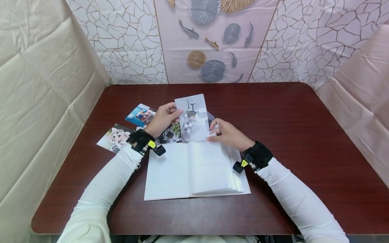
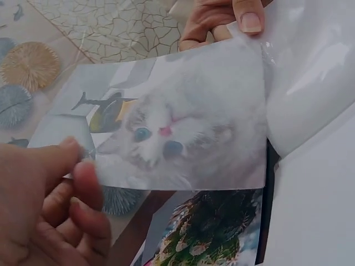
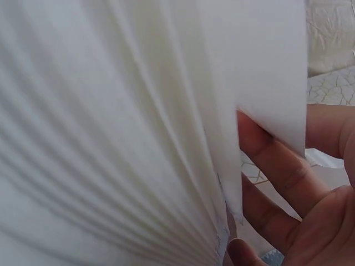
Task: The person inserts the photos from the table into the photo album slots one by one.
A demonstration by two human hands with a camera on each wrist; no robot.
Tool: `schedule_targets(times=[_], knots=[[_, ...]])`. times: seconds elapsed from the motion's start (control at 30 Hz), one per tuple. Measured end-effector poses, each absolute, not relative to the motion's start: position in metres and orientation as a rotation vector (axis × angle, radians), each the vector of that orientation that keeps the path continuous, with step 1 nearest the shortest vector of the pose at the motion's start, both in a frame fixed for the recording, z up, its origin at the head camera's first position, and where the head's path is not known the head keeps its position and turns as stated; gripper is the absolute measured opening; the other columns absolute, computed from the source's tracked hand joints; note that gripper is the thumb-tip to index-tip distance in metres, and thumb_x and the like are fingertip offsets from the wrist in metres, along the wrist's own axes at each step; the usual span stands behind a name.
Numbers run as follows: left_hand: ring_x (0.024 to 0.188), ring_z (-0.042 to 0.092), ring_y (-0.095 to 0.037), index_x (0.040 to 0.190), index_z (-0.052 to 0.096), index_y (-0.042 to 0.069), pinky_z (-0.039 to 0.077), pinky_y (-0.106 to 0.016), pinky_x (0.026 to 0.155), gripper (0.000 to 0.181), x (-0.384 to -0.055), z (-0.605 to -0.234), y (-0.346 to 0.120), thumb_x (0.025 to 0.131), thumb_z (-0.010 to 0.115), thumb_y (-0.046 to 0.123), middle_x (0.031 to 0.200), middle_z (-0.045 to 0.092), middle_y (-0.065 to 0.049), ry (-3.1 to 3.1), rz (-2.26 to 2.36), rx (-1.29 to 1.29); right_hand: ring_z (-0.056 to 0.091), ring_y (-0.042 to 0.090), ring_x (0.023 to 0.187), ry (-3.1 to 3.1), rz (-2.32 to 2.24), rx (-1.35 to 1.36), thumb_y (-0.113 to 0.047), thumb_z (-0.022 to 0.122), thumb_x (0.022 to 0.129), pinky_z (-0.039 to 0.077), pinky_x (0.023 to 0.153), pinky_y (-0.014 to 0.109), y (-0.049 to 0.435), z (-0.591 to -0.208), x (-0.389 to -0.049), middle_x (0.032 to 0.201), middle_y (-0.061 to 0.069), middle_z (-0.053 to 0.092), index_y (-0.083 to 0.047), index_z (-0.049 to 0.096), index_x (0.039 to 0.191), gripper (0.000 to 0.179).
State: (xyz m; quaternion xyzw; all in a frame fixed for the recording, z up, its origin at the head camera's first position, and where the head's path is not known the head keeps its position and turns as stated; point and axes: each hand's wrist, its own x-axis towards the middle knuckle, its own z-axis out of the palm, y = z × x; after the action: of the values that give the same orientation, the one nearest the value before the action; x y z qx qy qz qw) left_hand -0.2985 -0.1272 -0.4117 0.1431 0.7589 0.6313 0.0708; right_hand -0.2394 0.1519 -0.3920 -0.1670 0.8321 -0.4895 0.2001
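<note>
A photo of a white kitten [image 1: 193,119] stands at the top edge of an open white photo album [image 1: 167,173]. My left hand [image 1: 162,118] pinches the photo by its upper left edge, thumb in front. In the left wrist view, the photo's lower end lies at the mouth of a clear page sleeve [image 2: 310,72]. My right hand [image 1: 229,135] pinches the top of that album page between thumb and fingers. The right wrist view shows the fingers behind the page corner [image 3: 272,66], beside the fanned pages [image 3: 111,138].
Left of the album lie a photo of a pinkish-white animal [image 1: 117,137] and a blue-backed photo [image 1: 140,114]. A dark photo with a green plant [image 1: 170,133] lies behind the album, partly covered. Everything rests on a dark red-brown table [image 1: 288,118], with patterned cloth [image 1: 212,40] behind.
</note>
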Motion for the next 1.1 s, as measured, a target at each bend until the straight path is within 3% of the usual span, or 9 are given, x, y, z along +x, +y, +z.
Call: schedule_targets(times=[0.2, 0.43, 0.6, 0.77, 1.1], knots=[[0.071, 0.045, -0.021, 0.102, 0.050, 0.004, 0.037, -0.028, 0.064, 0.014, -0.295, -0.412, -0.126, 0.105, 0.056, 0.016, 0.079, 0.047, -0.005, 2.236, 1.792, 0.518, 0.040, 0.016, 0.063, 2.332, -1.343, -0.448, -0.009, 0.072, 0.093, 0.030, 0.061, 0.029, 0.152, -0.391, -0.240, 0.072, 0.001, 0.060, -0.005, 0.043, 0.118, 0.039], [0.078, 0.050, -0.029, 0.114, 0.056, 0.004, 0.042, -0.032, 0.067, 0.014, -0.294, -0.412, -0.120, 0.105, 0.056, 0.013, 0.084, 0.056, -0.002, 2.255, 1.881, 0.520, 0.040, 0.016, 0.062, 2.349, -1.318, -0.442, -0.009, 0.072, 0.093, 0.030, 0.060, 0.028, 0.151, -0.391, -0.241, 0.072, 0.001, 0.060, -0.003, 0.045, 0.121, 0.040], [0.079, 0.058, -0.028, 0.107, 0.057, 0.004, 0.044, -0.032, 0.068, 0.009, -0.295, -0.414, -0.114, 0.104, 0.056, 0.013, 0.082, 0.062, 0.002, 2.237, 1.918, 0.493, 0.053, 0.013, 0.064, 2.318, -1.347, -0.453, -0.009, 0.072, 0.094, 0.039, 0.063, 0.025, 0.152, -0.390, -0.241, 0.073, 0.002, 0.061, -0.002, 0.043, 0.131, 0.047], [0.079, 0.061, -0.026, 0.105, 0.056, 0.004, 0.044, -0.030, 0.068, 0.008, -0.292, -0.414, -0.111, 0.104, 0.056, 0.012, 0.082, 0.064, 0.004, 2.218, 1.907, 0.488, 0.070, 0.013, 0.078, 2.268, -1.404, -0.479, -0.007, 0.070, 0.095, 0.053, 0.071, 0.024, 0.153, -0.391, -0.240, 0.089, 0.011, 0.073, -0.005, 0.038, 0.147, 0.061], [0.074, 0.060, -0.012, 0.107, 0.051, 0.003, 0.043, -0.028, 0.068, 0.009, -0.292, -0.417, -0.112, 0.106, 0.053, 0.011, 0.081, 0.063, 0.002, 2.147, 1.879, 0.486, 0.073, 0.014, 0.080, 2.295, -1.387, -0.485, -0.009, 0.070, 0.095, 0.054, 0.072, 0.024, 0.152, -0.388, -0.239, 0.096, 0.017, 0.075, -0.005, 0.041, 0.145, 0.058]])
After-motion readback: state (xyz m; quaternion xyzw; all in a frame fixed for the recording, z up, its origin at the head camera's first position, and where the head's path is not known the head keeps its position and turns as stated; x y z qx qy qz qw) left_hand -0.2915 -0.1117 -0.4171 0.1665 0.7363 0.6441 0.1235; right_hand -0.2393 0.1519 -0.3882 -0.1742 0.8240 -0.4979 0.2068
